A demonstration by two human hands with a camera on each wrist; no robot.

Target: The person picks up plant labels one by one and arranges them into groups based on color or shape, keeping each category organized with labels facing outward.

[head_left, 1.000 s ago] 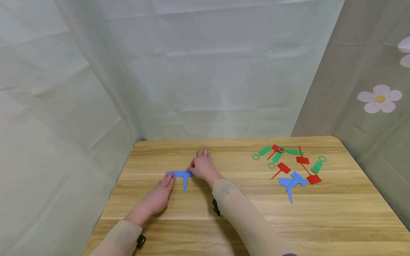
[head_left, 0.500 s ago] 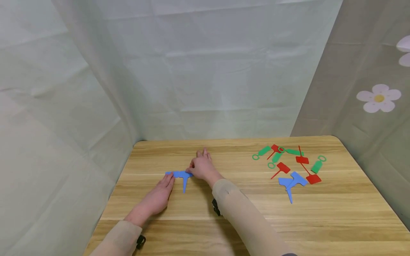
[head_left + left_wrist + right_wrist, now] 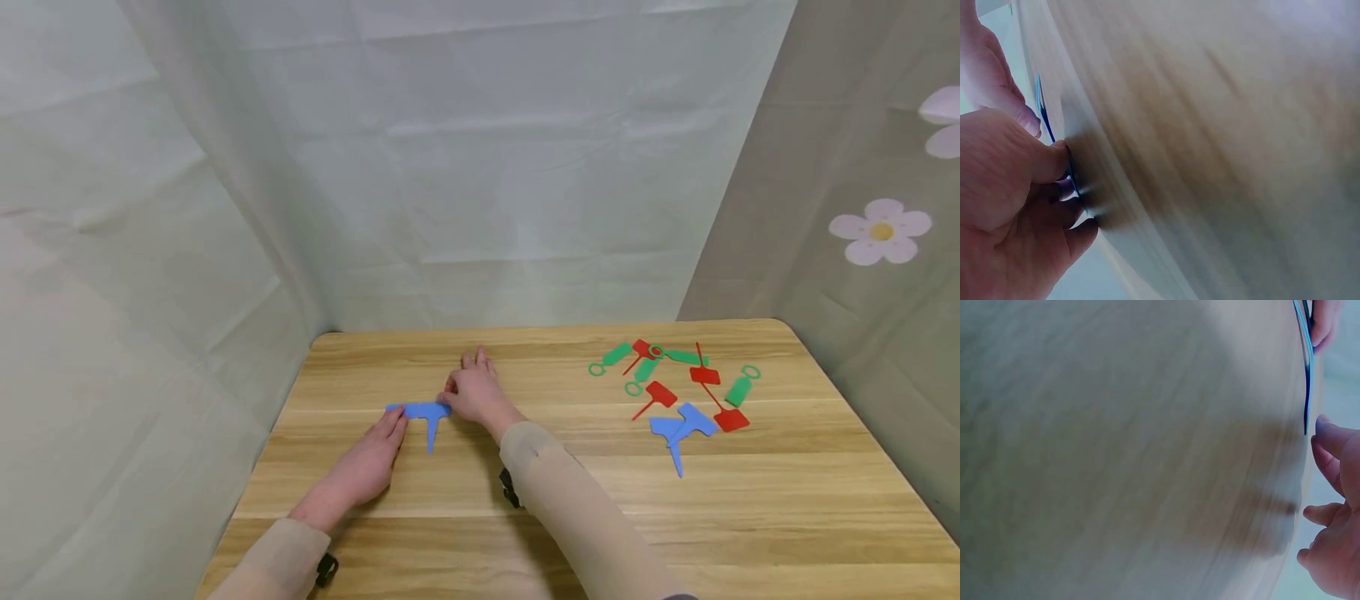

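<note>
The left hand (image 3: 369,460) lies flat on the wooden table (image 3: 750,517), fingers straight and together, their tips touching the left end of a flat blue plastic T-shaped plant label (image 3: 424,414). The right hand (image 3: 472,392) rests at the label's right end, with thumb and forefinger pinching its edge and the other fingers stretched out on the wood. The label sits in the left half of the table, between the two hands. Its wide bar runs left to right, and its narrow stake points toward the person.

Well apart, on the right half of the table, lies a loose heap of plastic tags: two more blue T-shaped labels (image 3: 681,429), overlapping, with a stake pointing toward the person; about four red flag-shaped tags (image 3: 705,374) with thin stems; and about five green tags with ring ends (image 3: 741,387). Some overlap, so the counts are not sure.

The head view alone shows the heap and the whole label. The left wrist view, blurred, shows the label (image 3: 1044,119) edge-on as a thin blue line by the fingertips (image 3: 1054,161). The right wrist view shows that same edge (image 3: 1307,362) just beside the right hand's finger (image 3: 1329,440).
</note>
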